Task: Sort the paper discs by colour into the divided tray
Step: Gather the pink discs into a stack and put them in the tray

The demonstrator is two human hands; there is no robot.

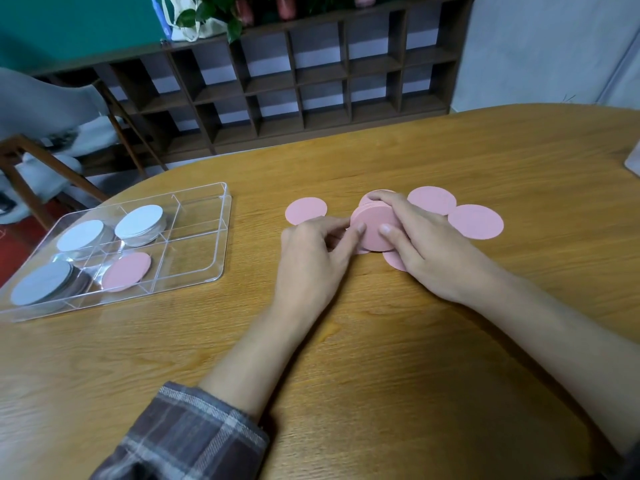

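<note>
A stack of pink paper discs [373, 227] is held tilted just above the wooden table, between both hands. My left hand [313, 258] pinches its left edge with thumb and fingers. My right hand [426, 244] curls round its right side. Loose pink discs lie around: one to the left [306, 210], two to the right [432, 199] [476, 221], another partly under my right hand [393, 259]. The clear divided tray [207, 275] sits at the left. It holds white disc stacks [139, 224] [80, 235] [41, 283] and one pink disc [127, 271].
The wooden table [346, 358] has a rounded far edge. Behind it stands a dark cubby shelf [294, 84]. A wooden chair [41, 161] stands at the far left. A pale object [633, 161] pokes in at the right edge.
</note>
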